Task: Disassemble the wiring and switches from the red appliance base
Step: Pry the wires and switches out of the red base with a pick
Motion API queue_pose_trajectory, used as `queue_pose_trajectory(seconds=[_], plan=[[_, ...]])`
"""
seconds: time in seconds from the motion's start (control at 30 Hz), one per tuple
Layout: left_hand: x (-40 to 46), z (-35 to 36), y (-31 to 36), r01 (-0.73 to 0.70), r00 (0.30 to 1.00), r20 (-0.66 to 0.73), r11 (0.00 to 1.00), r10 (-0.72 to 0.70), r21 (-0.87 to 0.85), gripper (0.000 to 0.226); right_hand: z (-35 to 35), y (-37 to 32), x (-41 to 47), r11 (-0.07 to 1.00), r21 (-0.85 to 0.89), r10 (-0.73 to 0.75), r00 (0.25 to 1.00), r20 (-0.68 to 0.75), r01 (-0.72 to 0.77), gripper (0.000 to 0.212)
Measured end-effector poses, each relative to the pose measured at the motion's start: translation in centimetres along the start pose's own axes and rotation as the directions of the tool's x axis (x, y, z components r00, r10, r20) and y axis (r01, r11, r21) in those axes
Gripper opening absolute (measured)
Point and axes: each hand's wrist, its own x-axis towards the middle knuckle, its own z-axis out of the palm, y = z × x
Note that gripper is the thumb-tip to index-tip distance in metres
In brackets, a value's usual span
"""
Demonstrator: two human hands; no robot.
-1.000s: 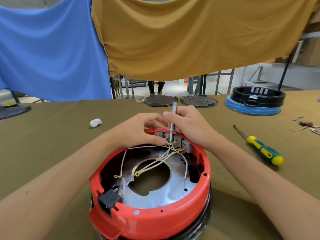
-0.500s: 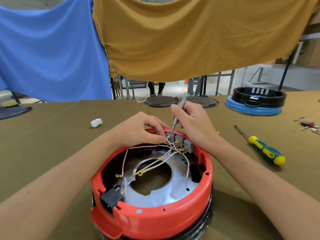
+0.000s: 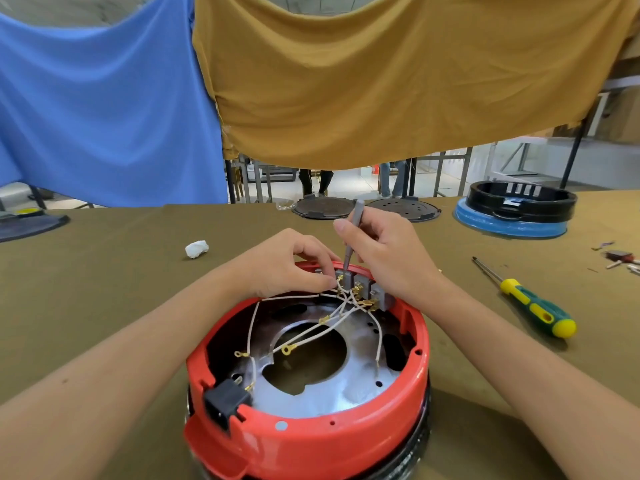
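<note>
Switches (image 3: 360, 284), three grey blocks in a row, sit inside the red appliance base (image 3: 311, 434) at its twelve o'clock rim, with white wires (image 3: 313, 332) fanning from their brass terminals toward six o'clock across the metal plate. Right hand (image 3: 384, 251) pinches a slim grey screwdriver (image 3: 350, 237), its long axis near upright, tip down on the leftmost switch. Left hand (image 3: 287, 265), at ten o'clock of the switches, pinches the wires at that terminal. Both hands are about equally near. Beyond, at three o'clock on the table (image 3: 104, 289), lies a yellow-green screwdriver (image 3: 533, 303); at ten o'clock, a white wad (image 3: 196, 249).
</note>
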Motion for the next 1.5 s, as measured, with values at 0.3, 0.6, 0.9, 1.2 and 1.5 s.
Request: queue_pose_trajectory(seconds=[0.3,0.6,0.9,1.2,1.5], plan=[[0.0,0.1,0.0,-0.023,1.000,-0.012,1.000,0.023,0.018,0.011,-0.1,-0.2,0.0,0.995,-0.042,-0.084,0.993,0.081,0.088,0.030],[0.1,0.1,0.0,-0.029,0.999,-0.017,0.999,0.030,0.033,0.011,-0.3,-0.1,-0.2,0.982,-0.103,-0.152,0.986,0.070,0.159,0.033],[0.1,0.1,0.0,-0.027,0.999,-0.025,0.999,0.028,0.035,0.008,-0.3,0.1,-0.1,0.989,-0.064,-0.129,0.990,0.060,0.133,0.032],[0.0,0.1,0.1,-0.024,1.000,-0.016,0.999,0.025,0.031,0.008,-0.1,0.0,0.0,0.988,-0.093,-0.115,0.988,0.099,0.125,0.029],[0.0,0.1,0.0,0.000,1.000,-0.013,1.000,0.000,0.027,0.009,-0.2,0.8,0.4,0.975,0.146,0.164,0.986,0.029,-0.167,0.033]])
